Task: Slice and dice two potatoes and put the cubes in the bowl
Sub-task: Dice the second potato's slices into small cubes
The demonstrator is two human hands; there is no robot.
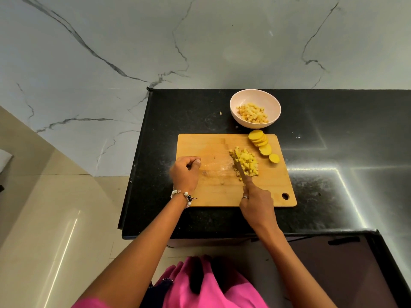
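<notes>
Right hand (255, 202) grips half-hidden knife (239, 166) beside cubes (248, 163); left hand (185, 172) curled, apparently empty

One view only, head-worn, looking steeply down and forward over a black counter (333, 152). Wide-angle, with straight edges bowed toward the borders. Cutting board (211, 192) near the middle of the picture, both forearms reaching in from the bottom edge (close to the lens). Marble wall (133, 41) across the top, pale floor (44, 207) at lower left.
</notes>
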